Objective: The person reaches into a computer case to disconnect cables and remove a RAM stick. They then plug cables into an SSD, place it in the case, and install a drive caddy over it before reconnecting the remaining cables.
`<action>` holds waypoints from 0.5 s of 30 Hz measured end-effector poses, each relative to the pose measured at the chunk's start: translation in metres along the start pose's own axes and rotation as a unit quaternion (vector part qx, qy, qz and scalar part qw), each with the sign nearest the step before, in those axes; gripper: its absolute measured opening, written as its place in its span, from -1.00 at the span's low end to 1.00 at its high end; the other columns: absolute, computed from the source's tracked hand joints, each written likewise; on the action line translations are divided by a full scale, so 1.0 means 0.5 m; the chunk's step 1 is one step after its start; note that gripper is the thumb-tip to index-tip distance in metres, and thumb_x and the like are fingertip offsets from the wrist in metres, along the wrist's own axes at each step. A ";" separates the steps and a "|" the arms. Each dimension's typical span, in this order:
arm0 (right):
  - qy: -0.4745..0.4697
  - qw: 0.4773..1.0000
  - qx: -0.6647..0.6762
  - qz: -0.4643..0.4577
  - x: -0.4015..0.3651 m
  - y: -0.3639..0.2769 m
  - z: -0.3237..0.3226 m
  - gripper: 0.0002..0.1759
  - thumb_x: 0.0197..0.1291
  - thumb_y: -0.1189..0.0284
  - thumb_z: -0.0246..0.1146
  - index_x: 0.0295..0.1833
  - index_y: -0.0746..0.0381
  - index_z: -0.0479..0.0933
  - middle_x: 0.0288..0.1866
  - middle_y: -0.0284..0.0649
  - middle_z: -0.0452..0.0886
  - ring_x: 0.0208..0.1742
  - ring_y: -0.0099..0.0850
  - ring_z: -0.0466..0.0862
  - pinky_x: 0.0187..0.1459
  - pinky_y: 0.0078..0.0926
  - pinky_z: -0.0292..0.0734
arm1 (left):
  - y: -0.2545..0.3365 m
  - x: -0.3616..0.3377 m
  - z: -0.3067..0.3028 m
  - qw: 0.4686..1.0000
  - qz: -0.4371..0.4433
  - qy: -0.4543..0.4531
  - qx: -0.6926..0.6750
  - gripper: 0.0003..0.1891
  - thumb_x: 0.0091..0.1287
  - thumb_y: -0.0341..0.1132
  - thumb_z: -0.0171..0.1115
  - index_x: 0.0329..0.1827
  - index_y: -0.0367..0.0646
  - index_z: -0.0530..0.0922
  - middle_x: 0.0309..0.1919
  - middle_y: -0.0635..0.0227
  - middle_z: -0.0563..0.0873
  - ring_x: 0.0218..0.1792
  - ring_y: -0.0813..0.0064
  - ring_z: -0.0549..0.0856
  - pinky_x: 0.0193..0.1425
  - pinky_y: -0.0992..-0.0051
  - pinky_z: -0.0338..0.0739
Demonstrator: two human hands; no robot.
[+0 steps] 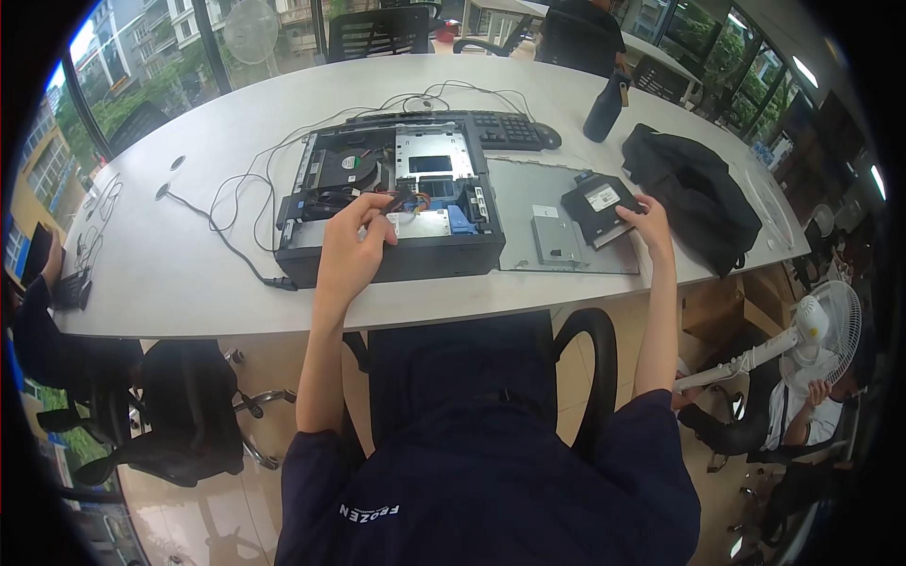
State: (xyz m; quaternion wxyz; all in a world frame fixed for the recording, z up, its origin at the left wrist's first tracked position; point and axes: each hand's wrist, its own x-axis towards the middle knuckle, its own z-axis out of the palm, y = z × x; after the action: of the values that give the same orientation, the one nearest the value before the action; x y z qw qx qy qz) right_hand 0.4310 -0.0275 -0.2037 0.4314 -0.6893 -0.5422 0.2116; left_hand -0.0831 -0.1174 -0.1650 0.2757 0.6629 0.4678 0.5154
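An open desktop computer case (396, 259) lies flat on the table in front of me, with a fan (349, 168) and a bare metal drive bracket (434, 146) inside. My left hand (357, 247) reaches over its front edge, thumb and forefinger closed on a dark cable (404, 200) beside coloured wires. To the right, my right hand (649, 226) grips the edge of a black optical drive (596, 209) with a white label. The drive is over the flat grey side panel (524, 184). Next to it on the panel is a small silver metal drive-like box (557, 238).
Behind the case are a black keyboard (510, 129) and mouse (547, 138). A dark bottle (606, 108) and a black bag (694, 189) stand at the right. Loose cables (222, 226) run across the left side. Other people sit around the table and beyond.
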 end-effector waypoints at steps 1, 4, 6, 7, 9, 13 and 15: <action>0.024 0.998 0.034 -0.038 -0.008 -0.006 0.004 -0.17 -0.02 0.38 0.58 0.33 0.49 0.41 0.03 0.02 0.67 0.01 -0.37 0.67 0.04 -0.48 0.55 | 0.001 0.000 0.001 1.000 0.000 0.000 0.000 -0.75 0.32 -0.49 0.02 -0.03 -0.35 0.60 -0.53 0.30 0.71 -0.38 0.55 0.64 -0.20 0.49 0.46; 0.058 0.983 0.104 -0.142 -0.060 -0.091 0.016 -0.32 0.05 0.47 0.53 0.30 0.41 0.49 0.06 -0.09 0.64 0.03 -0.41 0.64 0.10 -0.53 0.50 | 0.005 -0.003 0.010 1.000 0.028 -0.007 0.002 -0.74 0.31 -0.50 0.01 -0.01 -0.34 0.60 -0.51 0.28 0.70 -0.39 0.53 0.63 -0.20 0.47 0.47; 0.070 0.980 0.092 -0.162 -0.079 -0.136 0.027 -0.42 0.10 0.50 0.50 0.25 0.38 0.54 0.06 -0.17 0.65 -0.01 -0.49 0.63 0.08 -0.58 0.50 | 0.007 -0.005 0.012 0.997 0.072 -0.023 0.014 -0.79 0.36 -0.48 0.03 -0.05 -0.34 0.59 -0.48 0.26 0.69 -0.39 0.51 0.62 -0.19 0.45 0.47; 0.085 0.972 0.152 -0.155 -0.092 -0.159 0.032 -0.46 0.13 0.52 0.49 0.25 0.36 0.55 0.07 -0.18 0.65 -0.03 -0.52 0.63 0.08 -0.61 0.49 | 0.007 -0.007 0.012 0.997 0.070 -0.023 0.015 -0.79 0.36 -0.48 0.03 -0.05 -0.34 0.59 -0.48 0.26 0.69 -0.39 0.51 0.62 -0.19 0.45 0.47; 0.088 0.944 0.270 -0.167 -0.101 -0.174 0.042 -0.53 0.30 0.51 0.37 0.30 0.33 0.52 0.12 -0.16 0.65 0.02 -0.51 0.65 0.11 -0.62 0.51 | 0.007 -0.008 0.012 0.998 0.056 -0.022 -0.019 -0.82 0.44 -0.41 0.06 -0.10 -0.34 0.57 -0.47 0.28 0.65 -0.39 0.51 0.60 -0.20 0.47 0.46; -0.028 0.845 0.522 -0.112 -0.144 -0.269 0.096 -0.53 0.40 0.41 0.27 0.36 0.30 0.44 0.07 -0.22 0.67 0.01 -0.53 0.69 0.04 -0.60 0.60 | 0.002 -0.008 0.011 0.998 0.058 -0.032 -0.013 -0.81 0.49 -0.35 0.08 -0.16 -0.34 0.55 -0.47 0.29 0.62 -0.41 0.50 0.58 -0.23 0.49 0.44; -0.072 0.846 0.518 -0.107 -0.161 -0.311 0.142 -0.46 0.41 0.37 0.28 0.42 0.27 0.35 0.12 -0.21 0.65 0.03 -0.56 0.67 0.01 -0.62 0.59 | 0.001 -0.006 0.007 0.994 0.099 -0.039 0.011 -0.80 0.48 -0.34 0.13 -0.12 -0.34 0.59 -0.49 0.35 0.60 -0.41 0.58 0.55 -0.26 0.53 0.41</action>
State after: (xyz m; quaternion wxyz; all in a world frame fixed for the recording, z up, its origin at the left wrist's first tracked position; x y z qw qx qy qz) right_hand 0.2632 -0.0704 -0.1282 0.7050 -0.2865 -0.4541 0.4634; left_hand -0.0797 -0.1199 -0.1667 0.2343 0.7287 0.3939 0.5088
